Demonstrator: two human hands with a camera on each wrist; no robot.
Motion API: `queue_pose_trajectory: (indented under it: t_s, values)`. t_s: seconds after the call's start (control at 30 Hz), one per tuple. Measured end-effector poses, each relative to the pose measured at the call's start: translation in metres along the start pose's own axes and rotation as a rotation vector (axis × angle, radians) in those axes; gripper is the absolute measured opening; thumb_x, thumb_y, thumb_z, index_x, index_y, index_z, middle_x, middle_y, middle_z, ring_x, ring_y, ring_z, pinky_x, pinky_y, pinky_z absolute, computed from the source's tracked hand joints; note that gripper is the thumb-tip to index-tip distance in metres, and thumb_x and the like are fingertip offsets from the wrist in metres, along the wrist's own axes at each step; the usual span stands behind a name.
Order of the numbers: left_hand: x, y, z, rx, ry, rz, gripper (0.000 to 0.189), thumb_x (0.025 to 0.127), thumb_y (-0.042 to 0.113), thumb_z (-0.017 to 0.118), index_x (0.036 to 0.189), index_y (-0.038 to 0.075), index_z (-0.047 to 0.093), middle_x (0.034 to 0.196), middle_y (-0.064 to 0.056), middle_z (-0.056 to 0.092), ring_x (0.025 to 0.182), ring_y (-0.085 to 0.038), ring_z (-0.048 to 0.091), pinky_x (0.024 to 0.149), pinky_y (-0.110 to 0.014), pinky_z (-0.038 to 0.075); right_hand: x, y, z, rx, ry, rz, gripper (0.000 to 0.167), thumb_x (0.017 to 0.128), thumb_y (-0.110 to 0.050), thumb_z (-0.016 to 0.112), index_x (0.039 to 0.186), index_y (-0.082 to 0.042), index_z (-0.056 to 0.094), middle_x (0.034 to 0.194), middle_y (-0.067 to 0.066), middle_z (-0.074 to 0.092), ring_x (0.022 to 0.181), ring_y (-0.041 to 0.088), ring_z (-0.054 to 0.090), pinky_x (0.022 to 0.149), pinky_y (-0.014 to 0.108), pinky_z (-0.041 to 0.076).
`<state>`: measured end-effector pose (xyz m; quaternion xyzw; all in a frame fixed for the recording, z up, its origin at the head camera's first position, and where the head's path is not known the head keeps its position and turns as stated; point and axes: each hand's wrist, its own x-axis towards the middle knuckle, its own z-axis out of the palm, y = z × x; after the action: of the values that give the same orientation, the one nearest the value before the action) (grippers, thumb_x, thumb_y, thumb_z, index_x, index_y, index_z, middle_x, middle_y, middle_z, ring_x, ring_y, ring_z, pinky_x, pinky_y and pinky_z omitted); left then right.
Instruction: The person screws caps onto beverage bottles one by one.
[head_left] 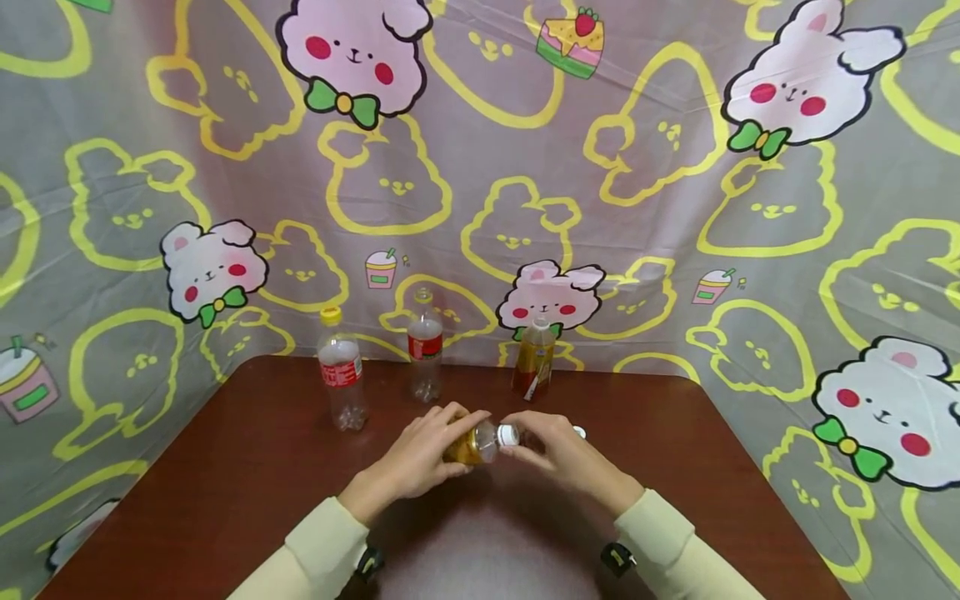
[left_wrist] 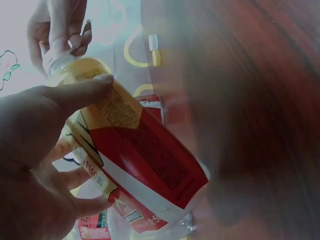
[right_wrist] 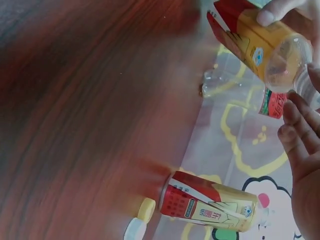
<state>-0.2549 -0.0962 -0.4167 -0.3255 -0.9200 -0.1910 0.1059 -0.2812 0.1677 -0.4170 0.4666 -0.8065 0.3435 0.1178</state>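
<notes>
A plastic bottle [head_left: 465,450] with a red and yellow label lies tilted in the air over the table, its neck toward the right. My left hand [head_left: 423,454] grips it round the body, thumb across the label [left_wrist: 145,145]. At the neck, my right hand [head_left: 558,450] pinches the white cap [head_left: 507,435] between thumb and fingers. In the right wrist view, the bottle's clear shoulder [right_wrist: 285,65] shows close to the right fingertips [right_wrist: 287,131].
Behind the hands stand a red-labelled clear bottle with a yellow cap [head_left: 341,375], another red-labelled clear bottle [head_left: 426,346] and a red and yellow labelled bottle [head_left: 535,358]. A yellow cap [right_wrist: 146,210] and a white cap [right_wrist: 135,230] lie on the brown table [head_left: 247,467]. A patterned curtain [head_left: 465,150] surrounds it.
</notes>
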Motion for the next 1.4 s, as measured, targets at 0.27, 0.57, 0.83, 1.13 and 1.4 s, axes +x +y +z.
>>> queue_pose_trajectory:
  t_s: [0.27, 0.57, 0.83, 1.13, 1.4]
  values:
    - [-0.001, -0.003, -0.005, -0.002, -0.06, 0.034, 0.075, 0.087, 0.028, 0.084, 0.153, 0.03, 0.046, 0.13, 0.004, 0.055, 0.116, -0.018, 0.053, 0.091, -0.049, 0.048, 0.002, -0.003, -0.003, -0.282, -0.052, -0.105, 0.019, 0.091, -0.022, 0.078, 0.102, -0.017, 0.063, 0.084, -0.015, 0.059, 0.072, -0.001, 0.054, 0.064, 0.019, 0.048]
    - [-0.004, 0.002, -0.005, 0.034, -0.035, 0.077, 0.073, 0.086, 0.028, 0.084, 0.15, 0.031, 0.049, 0.128, 0.004, 0.056, 0.116, -0.019, 0.054, 0.091, -0.048, 0.048, -0.005, -0.005, 0.004, -0.457, -0.028, -0.098, 0.021, 0.097, -0.036, 0.07, 0.09, -0.022, 0.055, 0.075, -0.018, 0.044, 0.061, -0.002, 0.043, 0.056, 0.021, 0.037]
    - [0.0, 0.012, -0.004, 0.055, 0.101, 0.083, 0.076, 0.082, 0.023, 0.088, 0.148, 0.024, 0.052, 0.126, 0.002, 0.057, 0.111, -0.021, 0.055, 0.087, -0.048, 0.05, 0.002, -0.022, 0.013, -0.242, 0.158, 0.174, 0.043, 0.106, -0.032, 0.054, 0.065, -0.022, 0.043, 0.057, -0.017, 0.029, 0.05, -0.001, 0.026, 0.047, 0.02, 0.026]
    - [0.006, 0.012, -0.001, 0.058, 0.201, 0.05, 0.08, 0.077, 0.023, 0.092, 0.147, 0.022, 0.055, 0.124, 0.0, 0.059, 0.107, -0.023, 0.058, 0.08, -0.047, 0.052, 0.013, -0.026, 0.008, -0.054, 0.176, 0.397, 0.049, 0.107, -0.047, 0.049, 0.062, -0.028, 0.054, 0.056, -0.018, 0.026, 0.053, 0.001, 0.026, 0.051, 0.022, 0.026]
    - [-0.004, -0.009, -0.005, -0.029, 0.212, -0.071, 0.081, 0.075, 0.022, 0.093, 0.146, 0.025, 0.054, 0.127, -0.001, 0.061, 0.111, -0.026, 0.062, 0.086, -0.052, 0.052, 0.003, -0.016, -0.007, -0.05, 0.061, 0.261, 0.023, 0.104, -0.041, 0.058, 0.087, -0.028, 0.064, 0.064, -0.016, 0.049, 0.058, 0.006, 0.048, 0.052, 0.023, 0.041]
